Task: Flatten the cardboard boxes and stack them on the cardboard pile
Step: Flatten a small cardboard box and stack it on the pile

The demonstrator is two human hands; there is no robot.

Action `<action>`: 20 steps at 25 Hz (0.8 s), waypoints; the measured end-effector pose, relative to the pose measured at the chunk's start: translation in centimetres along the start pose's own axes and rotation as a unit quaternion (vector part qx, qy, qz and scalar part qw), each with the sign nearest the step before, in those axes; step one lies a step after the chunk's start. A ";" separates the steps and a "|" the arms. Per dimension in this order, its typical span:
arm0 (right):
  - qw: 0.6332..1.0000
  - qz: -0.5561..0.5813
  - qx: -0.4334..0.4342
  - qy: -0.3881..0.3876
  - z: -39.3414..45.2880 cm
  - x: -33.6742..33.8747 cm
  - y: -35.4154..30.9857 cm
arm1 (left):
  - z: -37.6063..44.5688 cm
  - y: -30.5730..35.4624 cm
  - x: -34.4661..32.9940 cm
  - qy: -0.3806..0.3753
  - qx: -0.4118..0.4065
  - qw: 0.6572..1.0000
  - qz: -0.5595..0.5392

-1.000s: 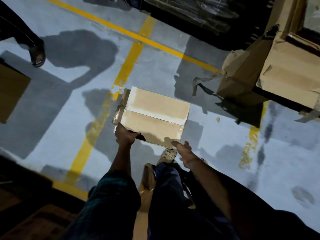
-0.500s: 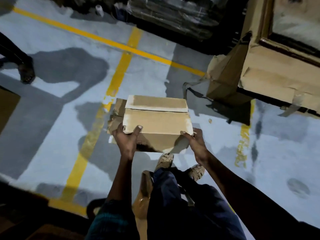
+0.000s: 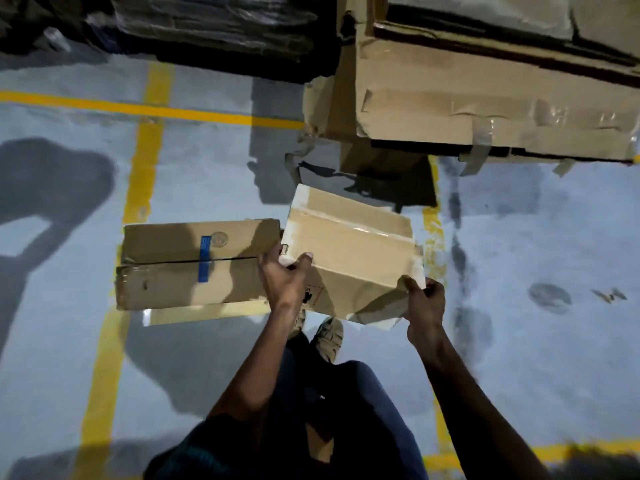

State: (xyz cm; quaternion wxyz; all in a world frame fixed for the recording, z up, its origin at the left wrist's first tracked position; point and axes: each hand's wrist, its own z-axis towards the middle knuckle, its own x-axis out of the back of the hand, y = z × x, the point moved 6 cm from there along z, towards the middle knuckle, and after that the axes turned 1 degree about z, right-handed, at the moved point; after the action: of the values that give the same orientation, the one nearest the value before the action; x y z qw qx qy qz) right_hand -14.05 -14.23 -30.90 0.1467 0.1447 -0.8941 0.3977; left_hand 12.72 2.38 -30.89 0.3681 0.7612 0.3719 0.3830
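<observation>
While I stand on the grey floor [image 3: 536, 358] with its yellow lines [image 3: 145, 161], I hold a small cardboard box [image 3: 349, 251] up in front of me, tilted, with clear tape glinting across its top seam. My left hand [image 3: 282, 282] grips its near left corner, thumb curled onto the top face and fingers wrapped under the edge. My right hand [image 3: 424, 303] pinches the near right corner, where a pale flap hangs loose below the box. A small printed label shows on the side facing me, mostly hidden by my left wrist.

Just to the left of the box I hold, a second cardboard box [image 3: 194, 265] lies on the floor, still closed, with a strip of blue tape [image 3: 204, 259] running across the slit between its top flaps and a round sticker beside it. A pale flat sheet pokes out from under its near edge.

Ahead and to the right stands the cardboard pile [image 3: 485, 109], large crumpled sheets with tape strips dangling off the front edge. Dark plastic-wrapped goods [image 3: 214, 26] sit at the far left. My shoe [image 3: 329, 336] shows below the held box.
</observation>
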 end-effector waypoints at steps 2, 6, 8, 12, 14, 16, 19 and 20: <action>0.999 0.047 -0.003 0.013 3.7 0.8 2.2 | 1.6 -1.2 -4.8 -0.031 -0.032 0.999 0.016; 0.993 0.103 -0.005 0.062 13.3 -0.7 8.3 | 6.6 -6.8 -13.9 -0.068 -0.071 0.993 0.062; 0.990 0.122 -0.006 0.072 18.5 -1.8 11.7 | 9.4 -11.4 -18.3 -0.075 -0.052 0.991 0.094; 0.990 0.135 -0.025 0.032 28.1 -4.2 18.0 | 12.7 -20.3 -24.4 -0.062 -0.006 0.990 0.124; 0.995 0.096 -0.030 0.019 31.0 -4.5 20.0 | 13.4 -24.5 -25.8 -0.068 0.035 0.988 0.134; 0.998 0.036 -0.036 -0.043 33.4 -4.9 22.5 | 14.2 -29.5 -26.7 -0.075 0.083 0.988 0.110; 0.988 -0.086 -0.045 -0.123 33.8 -4.1 24.0 | 14.2 -33.5 -26.2 -0.064 0.074 0.990 0.104; 0.979 -0.134 -0.037 -0.149 33.4 -3.6 24.7 | 13.9 -34.3 -25.9 -0.063 0.066 0.990 0.111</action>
State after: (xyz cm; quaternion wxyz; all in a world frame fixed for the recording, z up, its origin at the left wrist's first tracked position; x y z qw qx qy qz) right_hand -24.94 -23.07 -70.22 0.0689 0.3152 -0.8927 0.3147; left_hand 3.76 -7.88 -73.94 0.2951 0.8432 0.2855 0.3471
